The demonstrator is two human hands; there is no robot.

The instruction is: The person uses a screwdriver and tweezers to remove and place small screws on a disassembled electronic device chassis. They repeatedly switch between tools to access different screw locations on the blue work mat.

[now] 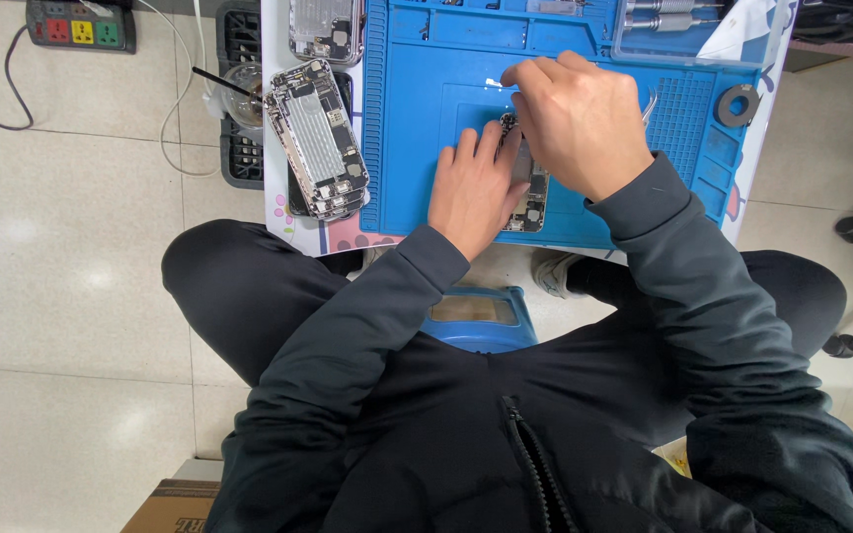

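Note:
An opened phone chassis (533, 202) lies on the blue work mat (417, 128), mostly hidden by both hands. My left hand (474, 188) rests flat on its left side, pressing it down. My right hand (577, 118) hovers over its upper end with fingers curled; a thin metal tool tip (650, 107) sticks out at the hand's right, and whether the fingers pinch it cannot be told for sure.
A second opened phone chassis (318, 138) lies at the mat's left edge, a third (326, 28) above it. A clear tray with tools (693, 25) sits at top right, a black ring (738, 105) at the mat's right. A power strip (81, 25) lies on the floor.

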